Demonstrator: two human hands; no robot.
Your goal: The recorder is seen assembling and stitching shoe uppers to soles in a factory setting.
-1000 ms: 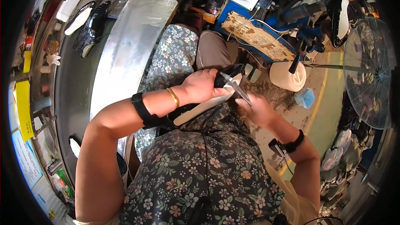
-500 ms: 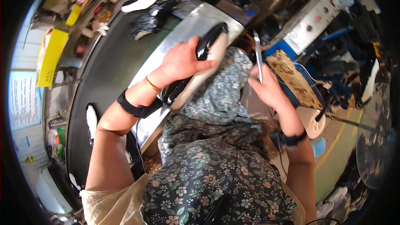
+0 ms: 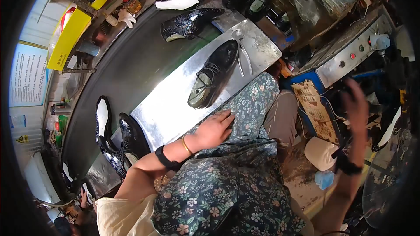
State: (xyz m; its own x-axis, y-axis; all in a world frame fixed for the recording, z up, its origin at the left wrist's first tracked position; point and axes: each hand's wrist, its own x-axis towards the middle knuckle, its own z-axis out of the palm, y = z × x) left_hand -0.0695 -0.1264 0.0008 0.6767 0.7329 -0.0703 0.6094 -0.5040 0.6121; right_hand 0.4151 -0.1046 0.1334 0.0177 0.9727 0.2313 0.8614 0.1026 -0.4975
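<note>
Far left, a yellow box [image 3: 70, 37] sits on the shelf, and next comes the dark belt [image 3: 83, 87]: here's a shoe on its side [image 3: 103, 113], pale sole showing, with a glossy black shoe [image 3: 131, 133] just beside it. Farther up the belt, another pale-soled shoe [image 3: 179, 3] lies near a shiny patterned one [image 3: 188, 24]. Across to the bright metal plate [image 3: 153, 118], and there's the main piece: a black laced shoe [image 3: 212, 74], upright on its sole, toe angled to the upper right, no hand on it! Below its heel, the left hand [image 3: 214, 129] rests palm down on the floral apron [image 3: 249, 109], fingers a little apart and empty. Steel pincers [image 3: 246, 57] lie on the plate just beside the shoe's toe. Then the control panel [image 3: 350, 61] with its buttons, and below it the right hand [image 3: 355, 100], all blur: can't tell how the fingers stand or whether they hold anything.
</note>
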